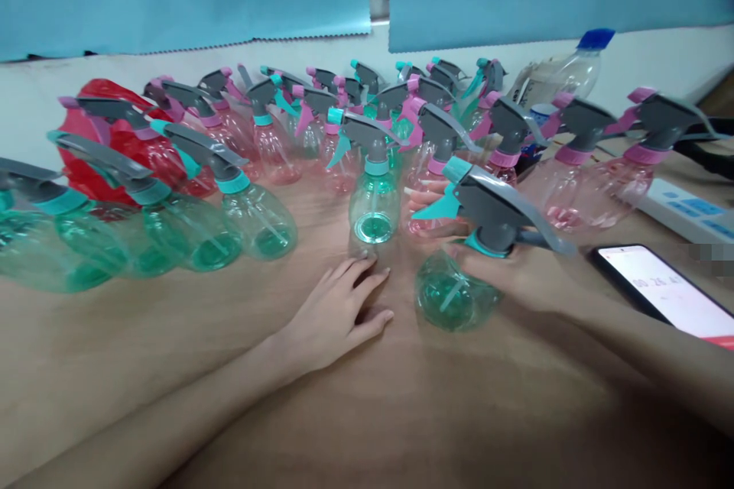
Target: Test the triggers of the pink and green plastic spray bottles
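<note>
Our right hand (510,271) wraps the neck of 1 green spray bottle (453,296) in front of pink bottles (565,195), as our left hand (329,313) rests spread on the table (378,428), a phone (668,286) lying at right.

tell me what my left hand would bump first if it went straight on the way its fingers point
Most likely the standing green spray bottle in the middle, whose base sits just beyond the fingertips of your left hand; the exact gap is hard to judge from this one view.
</note>
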Available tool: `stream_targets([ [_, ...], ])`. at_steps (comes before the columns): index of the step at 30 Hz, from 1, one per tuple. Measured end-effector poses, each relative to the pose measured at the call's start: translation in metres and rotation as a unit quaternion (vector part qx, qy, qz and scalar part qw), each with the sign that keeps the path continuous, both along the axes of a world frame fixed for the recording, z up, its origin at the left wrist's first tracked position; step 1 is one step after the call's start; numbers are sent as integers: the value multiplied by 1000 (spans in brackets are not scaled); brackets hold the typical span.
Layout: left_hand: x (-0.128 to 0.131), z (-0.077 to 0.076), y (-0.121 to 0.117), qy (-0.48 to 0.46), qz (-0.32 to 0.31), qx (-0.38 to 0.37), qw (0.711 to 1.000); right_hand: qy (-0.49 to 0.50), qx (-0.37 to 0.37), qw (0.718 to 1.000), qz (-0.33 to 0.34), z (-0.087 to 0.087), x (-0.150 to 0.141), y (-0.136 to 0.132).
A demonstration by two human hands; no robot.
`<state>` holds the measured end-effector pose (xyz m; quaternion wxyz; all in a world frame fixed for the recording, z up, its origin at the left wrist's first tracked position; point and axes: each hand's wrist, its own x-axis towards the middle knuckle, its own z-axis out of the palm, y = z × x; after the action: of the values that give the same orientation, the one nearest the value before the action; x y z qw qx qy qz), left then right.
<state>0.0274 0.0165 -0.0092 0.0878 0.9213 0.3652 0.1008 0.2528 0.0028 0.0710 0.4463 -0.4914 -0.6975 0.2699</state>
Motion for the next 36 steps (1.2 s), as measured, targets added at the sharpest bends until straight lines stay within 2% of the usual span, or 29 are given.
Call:
stream_targets([
  [3, 0, 0, -1, 0, 2, 0, 1000, 33, -19, 998, 45, -4, 2, 0],
  [7, 0, 1, -1, 1, 3, 5, 1000, 32, -8, 999, 32, -11, 5, 1],
  [11, 1, 1, -1, 3, 0, 6, 1000, 32, -30, 998, 45, -6, 3, 1],
  [15, 1, 1, -1, 0, -1, 8, 1000, 49, -16, 997, 55, -2, 1, 1],
  [19, 1, 0, -2, -6, 2, 2, 1000, 36, -42, 998, 16, -1, -1, 1],
  [26, 1, 1, -2, -3, 0, 6, 1000, 33, -46, 998, 19, -1, -1, 3],
  [29, 0, 1, -1, 0, 0, 1, 1000, 25, -37, 998, 38, 3, -3, 3],
  [36, 0, 1, -1, -8, 4, -5, 1000, 36, -38, 998, 27, 9, -4, -1],
])
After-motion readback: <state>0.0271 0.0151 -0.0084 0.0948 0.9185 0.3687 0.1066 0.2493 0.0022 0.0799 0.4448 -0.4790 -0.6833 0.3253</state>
